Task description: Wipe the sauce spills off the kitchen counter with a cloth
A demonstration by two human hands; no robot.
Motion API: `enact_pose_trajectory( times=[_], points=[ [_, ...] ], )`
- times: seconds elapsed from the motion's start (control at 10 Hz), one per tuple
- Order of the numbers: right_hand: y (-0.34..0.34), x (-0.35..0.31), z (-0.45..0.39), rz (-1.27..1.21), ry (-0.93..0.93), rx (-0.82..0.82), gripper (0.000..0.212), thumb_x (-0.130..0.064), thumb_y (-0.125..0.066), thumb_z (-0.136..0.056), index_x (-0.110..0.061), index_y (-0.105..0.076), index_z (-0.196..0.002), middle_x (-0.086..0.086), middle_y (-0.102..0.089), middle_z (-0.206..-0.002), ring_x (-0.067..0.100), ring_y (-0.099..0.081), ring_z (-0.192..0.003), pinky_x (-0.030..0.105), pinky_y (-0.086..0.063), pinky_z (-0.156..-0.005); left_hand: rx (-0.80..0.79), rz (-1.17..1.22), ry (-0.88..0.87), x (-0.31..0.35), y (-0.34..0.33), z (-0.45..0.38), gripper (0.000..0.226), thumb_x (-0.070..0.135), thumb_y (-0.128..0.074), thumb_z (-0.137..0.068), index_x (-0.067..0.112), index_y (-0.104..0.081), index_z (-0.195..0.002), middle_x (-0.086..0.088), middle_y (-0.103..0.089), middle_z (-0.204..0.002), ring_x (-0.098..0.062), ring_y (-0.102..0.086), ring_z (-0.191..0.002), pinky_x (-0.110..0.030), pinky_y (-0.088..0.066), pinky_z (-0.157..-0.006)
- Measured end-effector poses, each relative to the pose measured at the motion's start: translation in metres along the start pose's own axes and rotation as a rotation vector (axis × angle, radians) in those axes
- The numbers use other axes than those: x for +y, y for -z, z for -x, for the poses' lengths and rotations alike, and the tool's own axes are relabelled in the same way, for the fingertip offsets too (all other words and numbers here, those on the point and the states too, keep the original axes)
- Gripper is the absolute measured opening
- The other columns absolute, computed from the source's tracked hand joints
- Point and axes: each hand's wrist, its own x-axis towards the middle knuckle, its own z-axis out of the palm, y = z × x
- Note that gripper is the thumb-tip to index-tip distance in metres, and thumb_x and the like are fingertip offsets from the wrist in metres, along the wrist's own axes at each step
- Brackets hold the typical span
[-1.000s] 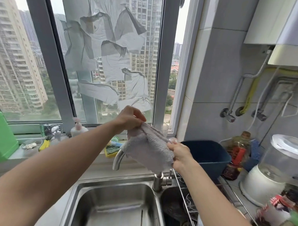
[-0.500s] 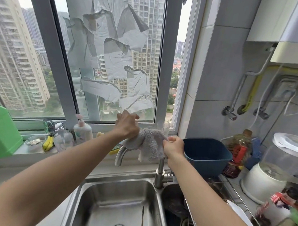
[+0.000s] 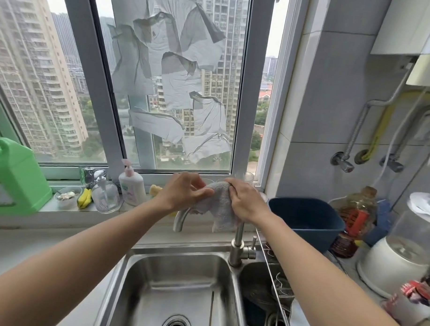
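Grey cloth (image 3: 219, 209) draped over faucet (image 3: 235, 246) hiding its arch, left hand (image 3: 183, 193) and right hand (image 3: 244, 200) grip cloth

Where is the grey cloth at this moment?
In the head view the grey cloth is near the centre, draped over the faucet above the sink, held between the left hand and the right hand.
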Motion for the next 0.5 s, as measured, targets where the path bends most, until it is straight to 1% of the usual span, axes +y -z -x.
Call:
enact_pose_trajectory(
  times=[0.1,0.2,0.3,0.4,0.5],
  points=[
    [0.007,0.001,-0.003,0.002,-0.054,-0.079,0.034,-0.031,-0.035,-0.103,-0.028,-0.051,-0.132,0.005,-0.061,-0.128,0.028,-0.054,-0.118,0.047,-0.041,-0.104,-0.116,-0.045,0.017,-0.007,0.011,-0.001,0.027,0.039,-0.064,-0.092,0.018,-0.078,-0.083,0.008,-0.070,-0.069,0.002,-0.055,-0.055,-0.023,-0.043,-0.057],
    [0.002,-0.004,-0.001,-0.021,-0.053,-0.086,0.035,-0.029,-0.033,-0.103,-0.028,-0.046,-0.136,0.007,-0.057,-0.133,0.030,-0.052,-0.122,0.049,-0.040,-0.106,-0.150,-0.125,0.074,-0.010,0.012,-0.002,0.042,0.039,-0.054,-0.098,0.007,-0.069,-0.075,-0.001,-0.057,-0.062,-0.011,-0.044,-0.057,-0.029,-0.037,-0.058],
    [0.004,-0.005,0.003,0.019,-0.068,-0.093,0.042,-0.021,-0.040,-0.102,-0.028,-0.039,-0.143,0.001,-0.048,-0.143,0.027,-0.043,-0.133,0.053,-0.028,-0.114,-0.166,-0.096,0.161,0.000,0.011,-0.002,0.042,0.035,-0.049,-0.101,0.003,-0.065,-0.079,-0.001,-0.052,-0.064,-0.013,-0.042,-0.060,-0.030,-0.035,-0.059],
    [0.007,-0.004,0.008,0.089,-0.025,-0.098,0.062,-0.013,-0.050,-0.095,-0.030,-0.028,-0.150,0.001,-0.034,-0.153,0.025,-0.023,-0.146,0.054,-0.009,-0.120,-0.176,-0.071,0.187,0.010,0.006,-0.003,0.040,0.032,-0.048,-0.102,0.005,-0.061,-0.077,0.000,-0.049,-0.065,-0.013,-0.041,-0.060,-0.029,-0.033,-0.059],
    [0.010,-0.011,0.017,0.027,-0.026,-0.112,0.075,-0.015,-0.053,-0.096,-0.032,-0.011,-0.155,0.001,-0.018,-0.162,0.020,-0.003,-0.152,0.056,-0.002,-0.120,-0.137,0.009,0.274,0.012,0.006,0.002,0.030,0.031,-0.050,-0.102,0.008,-0.067,-0.093,-0.002,-0.064,-0.079,-0.015,-0.058,-0.072,-0.029,-0.043,-0.068]
  ],
)
